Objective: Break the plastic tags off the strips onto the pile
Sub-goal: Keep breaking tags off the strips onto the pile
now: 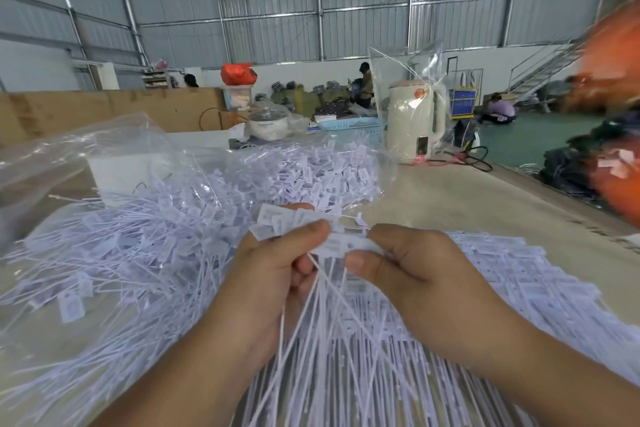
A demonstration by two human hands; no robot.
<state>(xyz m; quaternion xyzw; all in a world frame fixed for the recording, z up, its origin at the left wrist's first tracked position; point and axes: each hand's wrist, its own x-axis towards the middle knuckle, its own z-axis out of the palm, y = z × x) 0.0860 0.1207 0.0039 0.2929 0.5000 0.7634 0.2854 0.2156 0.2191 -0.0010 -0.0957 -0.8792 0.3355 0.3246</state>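
Note:
My left hand point(277, 274) grips a bunch of white plastic tags point(294, 220) joined in a strip, their thin tails point(322, 308) hanging down between my hands. My right hand point(412, 263) pinches the strip's right end point(346, 244) between thumb and fingers, close against the left hand. A large loose pile of white tags point(138, 236) spreads to the left and behind, partly under a clear plastic bag point(86, 156). Neat rows of unbroken strips point(519, 274) lie to the right and under my wrists.
On the wooden table point(450, 198), a cream kettle point(414, 123) in clear wrap stands at the back, beside a blue basket point(353, 126) and a rice cooker point(268, 125). Orange bags point(609, 55) sit at right. People work on the green floor beyond.

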